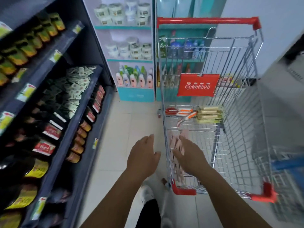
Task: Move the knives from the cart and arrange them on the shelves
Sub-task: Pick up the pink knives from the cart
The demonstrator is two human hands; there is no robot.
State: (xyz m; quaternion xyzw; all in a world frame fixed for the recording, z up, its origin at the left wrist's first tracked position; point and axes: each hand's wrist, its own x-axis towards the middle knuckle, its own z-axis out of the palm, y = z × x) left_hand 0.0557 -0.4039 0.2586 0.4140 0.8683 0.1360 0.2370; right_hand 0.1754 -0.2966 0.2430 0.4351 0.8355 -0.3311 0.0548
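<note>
Pinkish packs (176,145) in cart (243,122) blurred, partly hidden by right hand (189,155). Both hands spread, empty; left hand (143,155) held over bare floor (118,129) beside shelves (54,165).

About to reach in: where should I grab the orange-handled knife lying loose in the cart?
By its orange handle, coming down from above over the cart's open top. The knife lies flat on the wire floor, blade end angled toward you, so the handle looks safest.

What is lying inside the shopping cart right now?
Inside the shopping cart: orange-handled knives, a stack of yellowish packs and pink packs. The right hand covers part of the pink packs.
</note>
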